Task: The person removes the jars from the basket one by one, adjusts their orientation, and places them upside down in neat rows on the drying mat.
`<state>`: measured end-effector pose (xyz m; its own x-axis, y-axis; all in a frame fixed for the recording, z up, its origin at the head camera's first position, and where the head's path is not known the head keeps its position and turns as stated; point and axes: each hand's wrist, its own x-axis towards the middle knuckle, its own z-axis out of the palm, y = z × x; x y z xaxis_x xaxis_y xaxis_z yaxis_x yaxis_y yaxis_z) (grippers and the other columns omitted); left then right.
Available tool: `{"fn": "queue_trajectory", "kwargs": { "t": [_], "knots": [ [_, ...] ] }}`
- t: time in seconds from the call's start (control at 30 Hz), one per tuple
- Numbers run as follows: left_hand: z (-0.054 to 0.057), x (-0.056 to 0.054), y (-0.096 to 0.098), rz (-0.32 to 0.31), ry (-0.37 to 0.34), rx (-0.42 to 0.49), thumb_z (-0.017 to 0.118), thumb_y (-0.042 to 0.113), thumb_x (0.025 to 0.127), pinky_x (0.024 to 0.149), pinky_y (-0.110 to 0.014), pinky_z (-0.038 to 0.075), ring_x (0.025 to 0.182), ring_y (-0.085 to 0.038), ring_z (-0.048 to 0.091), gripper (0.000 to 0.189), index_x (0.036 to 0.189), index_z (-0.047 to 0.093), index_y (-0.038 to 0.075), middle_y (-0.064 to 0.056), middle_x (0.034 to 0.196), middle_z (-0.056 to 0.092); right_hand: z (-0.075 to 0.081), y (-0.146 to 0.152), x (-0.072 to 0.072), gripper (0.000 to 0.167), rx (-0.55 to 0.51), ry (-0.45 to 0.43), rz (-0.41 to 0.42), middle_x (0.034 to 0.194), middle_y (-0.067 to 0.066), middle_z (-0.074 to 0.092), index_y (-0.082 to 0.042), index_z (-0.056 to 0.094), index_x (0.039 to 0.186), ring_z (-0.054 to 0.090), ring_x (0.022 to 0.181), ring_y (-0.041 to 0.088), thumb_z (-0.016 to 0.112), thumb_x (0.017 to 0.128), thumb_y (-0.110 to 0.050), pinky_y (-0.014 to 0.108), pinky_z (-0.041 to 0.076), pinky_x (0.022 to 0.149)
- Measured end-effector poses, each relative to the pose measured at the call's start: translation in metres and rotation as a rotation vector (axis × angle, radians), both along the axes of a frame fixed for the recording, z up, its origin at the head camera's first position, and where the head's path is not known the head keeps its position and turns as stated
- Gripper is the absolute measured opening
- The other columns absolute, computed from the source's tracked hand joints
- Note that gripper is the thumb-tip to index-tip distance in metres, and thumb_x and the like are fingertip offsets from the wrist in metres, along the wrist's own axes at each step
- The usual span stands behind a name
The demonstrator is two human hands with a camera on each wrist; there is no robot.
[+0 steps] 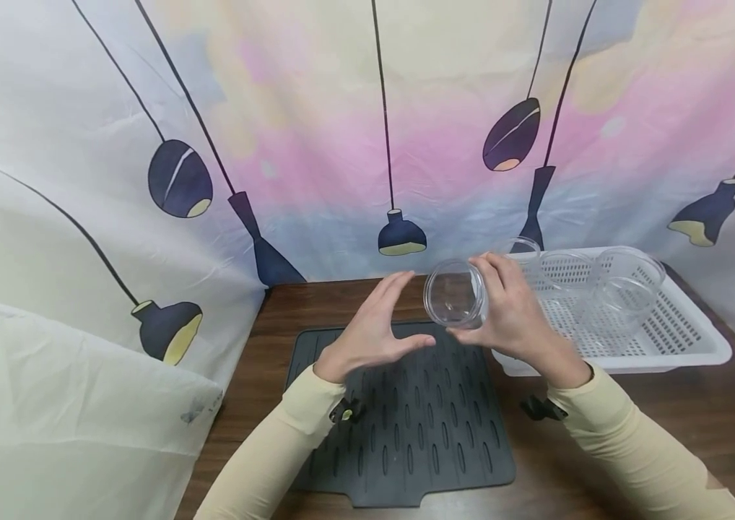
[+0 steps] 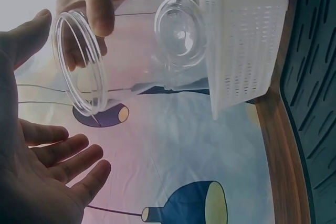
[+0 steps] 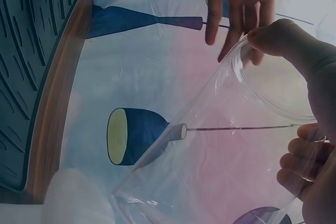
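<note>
My right hand [image 1: 515, 316] grips a clear plastic jar [image 1: 453, 295] near its ringed rim, thumb below and fingers above in the head view. The jar is raised above the back of a dark drying mat [image 1: 406, 426]. In the left wrist view the jar [image 2: 131, 51] lies sideways, its open mouth towards my left hand [image 2: 42, 171]. That left hand [image 1: 372, 326] is held just left of the jar, thumb and fingers spread apart, and holds nothing. The right wrist view shows the right thumb and curled fingers [image 3: 296, 166] around the jar's rim.
A white perforated basket [image 1: 708, 350] stands at the right on the brown wooden table [image 1: 556, 448], with several clear jars [image 1: 624, 300] in it. A patterned cloth [image 1: 328, 180] with printed lamps hangs behind and at the left.
</note>
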<state>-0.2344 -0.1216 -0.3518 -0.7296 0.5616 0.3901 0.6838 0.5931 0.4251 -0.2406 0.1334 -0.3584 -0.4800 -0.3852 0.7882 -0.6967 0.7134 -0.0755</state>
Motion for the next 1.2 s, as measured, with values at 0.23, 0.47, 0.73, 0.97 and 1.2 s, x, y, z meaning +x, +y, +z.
{"fn": "queue_trajectory", "kwargs": {
  "t": [0.23, 0.47, 0.73, 0.97, 1.2],
  "knots": [
    [0.004, -0.002, 0.005, -0.003, -0.002, 0.01, 0.072, 0.055, 0.081, 0.111, -0.053, 0.036, 0.145, -0.023, 0.028, 0.099, 0.157, 0.019, 0.019, -0.005, 0.159, 0.026, -0.003, -0.003, -0.002, 0.114, 0.0, 0.04, 0.013, 0.119, 0.026, 0.051, 0.006, 0.049, 0.129, 0.049, 0.11, 0.041, 0.095, 0.039, -0.045, 0.057, 0.048, 0.09],
    [0.009, -0.002, 0.01, -0.005, 0.005, 0.016, 0.074, 0.052, 0.08, 0.11, -0.053, 0.036, 0.144, -0.024, 0.03, 0.1, 0.156, 0.021, 0.016, -0.007, 0.158, 0.027, -0.004, -0.007, -0.002, 0.11, 0.004, 0.066, 0.028, 0.118, 0.026, 0.052, 0.007, 0.05, 0.128, 0.051, 0.108, 0.041, 0.094, 0.041, -0.043, 0.055, 0.048, 0.09],
    [0.011, -0.003, 0.017, -0.018, 0.022, 0.02, 0.075, 0.051, 0.079, 0.111, -0.052, 0.037, 0.144, -0.024, 0.03, 0.1, 0.156, 0.022, 0.014, -0.008, 0.158, 0.027, -0.004, -0.012, -0.001, 0.106, -0.001, 0.084, 0.049, 0.116, 0.026, 0.054, 0.008, 0.051, 0.126, 0.051, 0.105, 0.04, 0.093, 0.041, -0.039, 0.052, 0.047, 0.089],
    [0.009, -0.002, 0.021, -0.023, 0.022, 0.019, 0.075, 0.053, 0.079, 0.108, -0.05, 0.04, 0.141, -0.023, 0.033, 0.1, 0.155, 0.023, 0.014, -0.007, 0.157, 0.029, -0.007, -0.014, 0.001, 0.108, 0.025, 0.091, 0.044, 0.116, 0.025, 0.054, 0.007, 0.05, 0.127, 0.052, 0.104, 0.04, 0.094, 0.039, -0.038, 0.053, 0.047, 0.089],
    [0.01, 0.0, 0.022, -0.021, 0.025, 0.022, 0.076, 0.053, 0.078, 0.107, -0.049, 0.041, 0.138, -0.023, 0.037, 0.1, 0.155, 0.025, 0.013, -0.007, 0.155, 0.031, -0.007, -0.017, 0.002, 0.109, 0.052, 0.095, 0.035, 0.117, 0.025, 0.053, 0.007, 0.05, 0.128, 0.051, 0.106, 0.04, 0.094, 0.039, -0.038, 0.053, 0.046, 0.09]
  ]
}}
